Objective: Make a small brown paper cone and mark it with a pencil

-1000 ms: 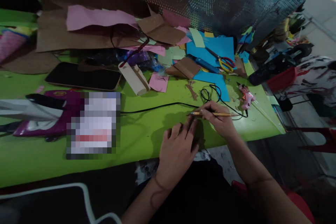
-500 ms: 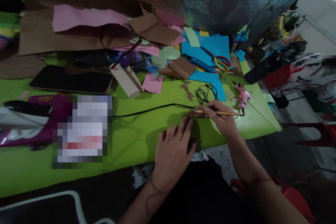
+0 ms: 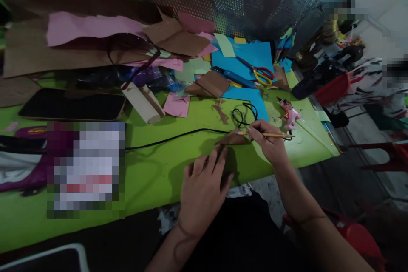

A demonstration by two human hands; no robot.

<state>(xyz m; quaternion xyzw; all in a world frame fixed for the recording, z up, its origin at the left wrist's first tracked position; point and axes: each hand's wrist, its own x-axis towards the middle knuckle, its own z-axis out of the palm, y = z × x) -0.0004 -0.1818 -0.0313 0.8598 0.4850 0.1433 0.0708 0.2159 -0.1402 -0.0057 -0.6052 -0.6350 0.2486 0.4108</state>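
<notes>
My right hand (image 3: 269,140) is closed around a slim wooden pencil (image 3: 276,135), held nearly level. The pencil's left end lies over a small brown paper piece (image 3: 234,137) on the green table. My left hand (image 3: 204,178) lies palm down with its fingers stretched out. Its fingertips reach the lower left edge of the brown piece. A black cord (image 3: 165,137) runs behind the piece and loops beyond it. To the right of my right hand, a pink glue gun (image 3: 290,117) rests on the table, a clear glue stick at its back.
Scissors (image 3: 263,75) and a blue cutter (image 3: 239,79) lie on blue paper (image 3: 219,57) at the back. A cardboard tube (image 3: 143,104), a dark phone (image 3: 73,104) and brown sheets (image 3: 28,53) are to the left. A red stool (image 3: 360,238) stands at lower right.
The view has shifted slightly, so table things at left sit further left and lower. My right hand and the pencil have moved slightly away from the left hand over the brown piece.
</notes>
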